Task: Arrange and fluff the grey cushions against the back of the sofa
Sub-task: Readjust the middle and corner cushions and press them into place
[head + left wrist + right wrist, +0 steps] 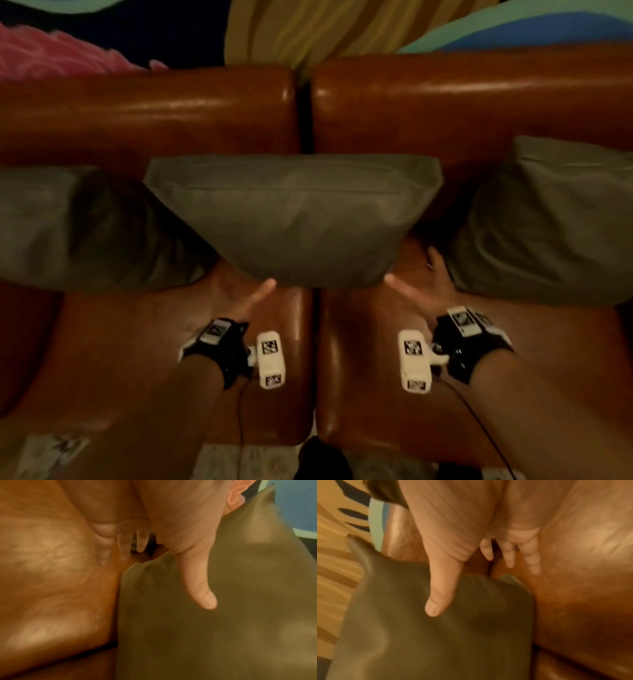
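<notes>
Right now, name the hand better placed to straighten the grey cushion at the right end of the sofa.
Right. The right hand already sits open beside the right cushion, between it and the middle cushion. The left hand is at the middle cushion's other lower corner, so it would have to cross over.

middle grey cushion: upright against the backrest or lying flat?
Upright. The middle cushion stands on its lower edge, top edge against the sofa backrest; left hand and right hand at its bottom corners.

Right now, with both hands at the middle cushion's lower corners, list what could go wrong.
1. The left hand and right hand lie open beside the middle cushion, not gripping; it may tip forward off the sofa back.
2. Fluffing it could knock the right cushion askew.
</notes>
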`<state>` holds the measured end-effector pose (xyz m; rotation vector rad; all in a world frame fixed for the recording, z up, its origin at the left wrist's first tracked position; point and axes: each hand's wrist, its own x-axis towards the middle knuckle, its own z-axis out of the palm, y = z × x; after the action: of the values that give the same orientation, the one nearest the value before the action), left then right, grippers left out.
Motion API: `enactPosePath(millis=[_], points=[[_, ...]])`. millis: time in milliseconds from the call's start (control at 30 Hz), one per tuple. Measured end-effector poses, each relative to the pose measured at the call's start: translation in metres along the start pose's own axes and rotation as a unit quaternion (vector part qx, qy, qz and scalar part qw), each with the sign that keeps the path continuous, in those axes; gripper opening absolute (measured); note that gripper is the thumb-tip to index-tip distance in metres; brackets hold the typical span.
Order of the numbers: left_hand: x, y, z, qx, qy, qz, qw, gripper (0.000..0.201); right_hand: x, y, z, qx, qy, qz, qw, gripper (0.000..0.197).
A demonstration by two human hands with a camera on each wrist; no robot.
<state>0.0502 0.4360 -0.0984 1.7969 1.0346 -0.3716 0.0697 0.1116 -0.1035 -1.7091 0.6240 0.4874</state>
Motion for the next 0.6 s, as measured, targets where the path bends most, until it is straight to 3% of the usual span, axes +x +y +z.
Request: enactPosePath(millis=[67,133,267,367,500,600], points=[[0.028,0.016,-0.019,-0.016,0.02,0.078,0.997,0.139,0.018,-0.02,0.023,0.003,0.022,-0.062,0.998,0.146],[0.047,0.032,-0.027,-0.016,0.018,0.134,0.991,0.127,0.031,-0.029,0.038,0.05,0.027,-0.086,0.995,0.141],[0.072,0.043,-0.024,0.013,-0.004,0.231,0.973,0.099,0.037,-0.038,0.05,0.162,-0.007,-0.044,0.986,0.1],[0.076,0.035,-0.014,-0.012,-0.014,0.214,0.977,0.084,0.036,-0.035,0.045,0.167,-0.014,-0.041,0.985,0.084],[0.073,0.035,-0.006,-0.025,-0.062,0.18,0.981,0.091,0.029,-0.034,0.041,0.182,-0.013,-0.044,0.982,0.082],[0.07,0.036,-0.006,-0.052,-0.046,0.183,0.981,0.075,0.026,-0.039,0.041,0.201,-0.013,-0.059,0.978,0.084]])
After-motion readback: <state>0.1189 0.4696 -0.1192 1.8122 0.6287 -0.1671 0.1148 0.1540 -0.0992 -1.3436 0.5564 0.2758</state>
